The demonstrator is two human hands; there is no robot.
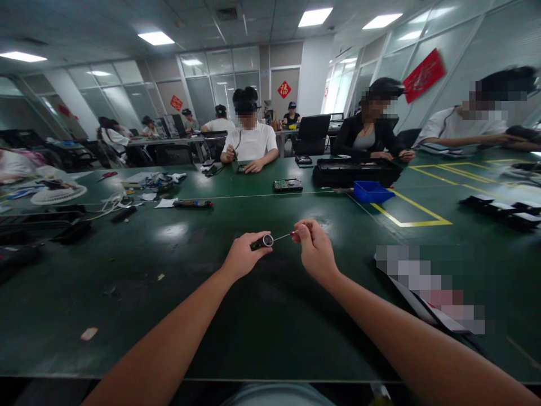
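Note:
My left hand is closed round a small black cylindrical object, its round face ringed in silver and turned toward me. What kind of object it is, I cannot make out. Pinched in my right hand is a thin screwdriver, red where the shaft meets the handle. Most of its handle is hidden by my fingers. The shaft points left, and its tip meets or lies right beside the rim of the round face. Both hands are above the green table.
Beyond my hands lie an opened hard drive, a blue bin and a long black casing. An electric screwdriver and cables are at left. A blurred-out sheet lies near my right forearm. Several people sit around.

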